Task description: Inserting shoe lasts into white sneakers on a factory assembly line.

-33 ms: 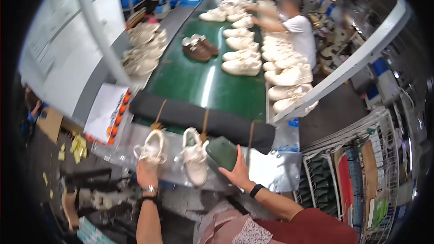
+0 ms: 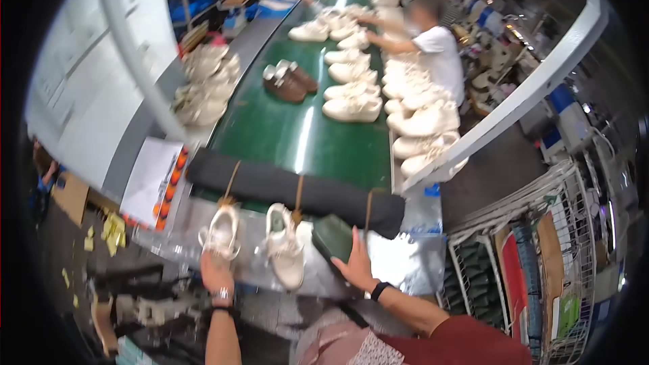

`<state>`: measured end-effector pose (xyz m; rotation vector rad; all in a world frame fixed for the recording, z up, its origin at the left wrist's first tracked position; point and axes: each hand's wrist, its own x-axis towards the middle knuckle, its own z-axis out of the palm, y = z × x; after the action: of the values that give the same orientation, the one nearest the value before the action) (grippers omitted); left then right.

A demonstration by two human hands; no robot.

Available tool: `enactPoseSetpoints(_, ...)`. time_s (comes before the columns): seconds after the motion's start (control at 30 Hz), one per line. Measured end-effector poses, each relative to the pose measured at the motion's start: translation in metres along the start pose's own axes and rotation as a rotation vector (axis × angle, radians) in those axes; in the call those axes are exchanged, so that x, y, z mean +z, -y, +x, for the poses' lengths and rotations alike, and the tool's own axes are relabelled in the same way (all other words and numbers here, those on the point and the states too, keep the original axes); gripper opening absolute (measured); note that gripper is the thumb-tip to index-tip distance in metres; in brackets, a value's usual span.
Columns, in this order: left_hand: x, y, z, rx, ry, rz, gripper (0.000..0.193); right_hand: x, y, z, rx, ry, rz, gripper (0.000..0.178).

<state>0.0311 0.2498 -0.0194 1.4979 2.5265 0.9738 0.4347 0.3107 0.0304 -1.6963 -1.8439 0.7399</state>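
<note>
Two cream lace-up shoes lie apart on the metal ledge in front of me, heels away from me. My left hand (image 2: 216, 273) is closed around the toe of the left shoe (image 2: 221, 232); its fingertips are partly hidden. Beside it, the right shoe (image 2: 286, 260) stands untouched with something green inside its opening. Farther right, my right hand (image 2: 356, 268) grips a dark green rounded block (image 2: 332, 238) from its right side, thumb toward me. The block's exact kind does not show.
A black tied roll (image 2: 270, 184) lies across the near end of the green conveyor (image 2: 270, 138). Brown shoes (image 2: 289, 83) and rows of cream shoes (image 2: 352, 106) stand beyond. A white slanted post (image 2: 520, 94) and wire rack (image 2: 574, 230) are right. Co-workers stand farther off.
The whole view has shifted slightly. My right hand and the green block are a little farther from the right shoe. My left hand stays on the left shoe's toe.
</note>
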Motion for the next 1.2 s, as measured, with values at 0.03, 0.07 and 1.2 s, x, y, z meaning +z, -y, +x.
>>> enactPoseSetpoints(0.03, 0.007, -0.046, 0.003, -0.064, 0.032, -0.100, 0.054, -0.008, -0.042, 0.001, 0.068, -0.039, -0.151, 0.095)
enactPoseSetpoints(0.07, 0.014, -0.074, -0.010, -0.069, -0.134, 0.058, 0.057, -0.012, -0.058, -0.002, 0.011, -0.044, -0.261, 0.089)
enactPoseSetpoints(1.2, -0.196, 0.014, -0.113, -0.445, -0.538, -2.392, 0.079, 0.178, 0.476, -0.161, -1.059, 0.649, -0.292, 0.108)
